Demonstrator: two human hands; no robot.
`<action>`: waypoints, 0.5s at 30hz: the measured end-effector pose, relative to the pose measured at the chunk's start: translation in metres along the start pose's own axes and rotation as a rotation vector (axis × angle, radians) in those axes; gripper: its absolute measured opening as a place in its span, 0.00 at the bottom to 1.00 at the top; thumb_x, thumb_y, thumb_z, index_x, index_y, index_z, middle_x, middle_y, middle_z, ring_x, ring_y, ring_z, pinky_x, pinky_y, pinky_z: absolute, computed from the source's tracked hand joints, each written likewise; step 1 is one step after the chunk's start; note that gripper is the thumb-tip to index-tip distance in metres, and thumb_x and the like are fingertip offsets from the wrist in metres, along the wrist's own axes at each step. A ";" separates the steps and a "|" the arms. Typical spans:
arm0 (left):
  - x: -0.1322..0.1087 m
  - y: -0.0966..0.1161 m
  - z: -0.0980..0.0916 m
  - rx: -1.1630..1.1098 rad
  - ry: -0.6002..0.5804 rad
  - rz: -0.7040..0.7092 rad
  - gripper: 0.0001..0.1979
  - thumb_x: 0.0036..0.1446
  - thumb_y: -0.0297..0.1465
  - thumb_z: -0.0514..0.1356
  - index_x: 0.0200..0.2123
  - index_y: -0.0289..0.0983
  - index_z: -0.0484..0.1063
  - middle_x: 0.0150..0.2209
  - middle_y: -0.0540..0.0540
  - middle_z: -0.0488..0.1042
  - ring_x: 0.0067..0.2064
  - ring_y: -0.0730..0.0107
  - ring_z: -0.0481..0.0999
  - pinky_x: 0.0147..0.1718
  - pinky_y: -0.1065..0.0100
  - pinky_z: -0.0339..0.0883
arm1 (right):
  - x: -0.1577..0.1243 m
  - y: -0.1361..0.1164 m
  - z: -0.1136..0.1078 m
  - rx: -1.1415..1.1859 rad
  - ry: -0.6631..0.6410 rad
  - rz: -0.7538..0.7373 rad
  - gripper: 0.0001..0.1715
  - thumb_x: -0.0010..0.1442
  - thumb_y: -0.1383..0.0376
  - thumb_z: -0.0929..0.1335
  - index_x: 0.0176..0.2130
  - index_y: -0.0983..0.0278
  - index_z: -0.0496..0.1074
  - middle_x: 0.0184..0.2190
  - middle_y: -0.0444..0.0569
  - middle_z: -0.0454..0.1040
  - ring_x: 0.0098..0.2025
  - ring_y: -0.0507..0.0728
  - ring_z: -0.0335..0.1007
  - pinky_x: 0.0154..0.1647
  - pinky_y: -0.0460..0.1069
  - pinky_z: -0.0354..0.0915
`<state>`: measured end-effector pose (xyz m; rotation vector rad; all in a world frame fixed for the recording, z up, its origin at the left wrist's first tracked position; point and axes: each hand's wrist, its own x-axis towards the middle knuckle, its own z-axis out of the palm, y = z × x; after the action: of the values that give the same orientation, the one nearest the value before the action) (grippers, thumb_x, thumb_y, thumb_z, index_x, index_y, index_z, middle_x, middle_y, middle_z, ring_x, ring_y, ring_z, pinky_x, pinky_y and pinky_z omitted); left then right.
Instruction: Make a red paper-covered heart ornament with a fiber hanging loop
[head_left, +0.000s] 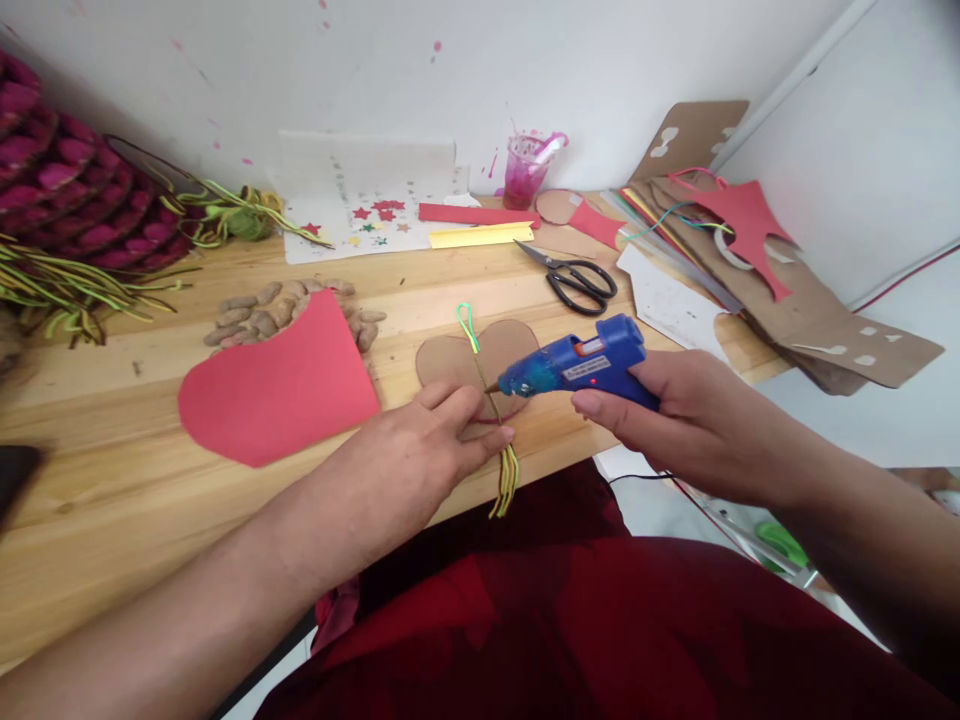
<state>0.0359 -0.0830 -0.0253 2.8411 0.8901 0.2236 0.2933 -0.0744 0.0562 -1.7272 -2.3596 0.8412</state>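
Observation:
My right hand [679, 420] grips a blue hot glue gun [577, 365], its nozzle pointing left onto a brown cardboard heart [480, 352] near the table's front edge. A bundle of green and yellow strands [491, 405] lies across the heart, with a green loop at the top and loose ends hanging over the table edge. My left hand [424, 455] presses flat on the strands and the heart's lower part, fingers stretched out toward the nozzle. A red paper heart [281, 390] lies just left of it.
Black scissors [577, 282] lie behind the glue gun. Cardboard and red paper offcuts [757, 260] pile at the right. A seed-covered shape [255, 312] sits behind the red heart. A pink cup [527, 168], star-printed paper [367, 220] and a magenta decoration [67, 190] stand at the back.

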 end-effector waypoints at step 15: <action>0.001 0.000 -0.001 -0.018 0.003 -0.001 0.23 0.66 0.23 0.51 0.61 0.45 0.67 0.47 0.44 0.69 0.49 0.61 0.68 0.45 0.64 0.70 | 0.017 0.045 0.014 0.857 -0.353 0.403 0.26 0.59 0.45 0.70 0.30 0.62 0.62 0.15 0.37 0.63 0.10 0.46 0.55 0.08 0.42 0.47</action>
<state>0.0364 -0.0829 -0.0238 2.8244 0.8850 0.2352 0.3200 -0.0553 0.0188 -1.7192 -1.3759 1.9758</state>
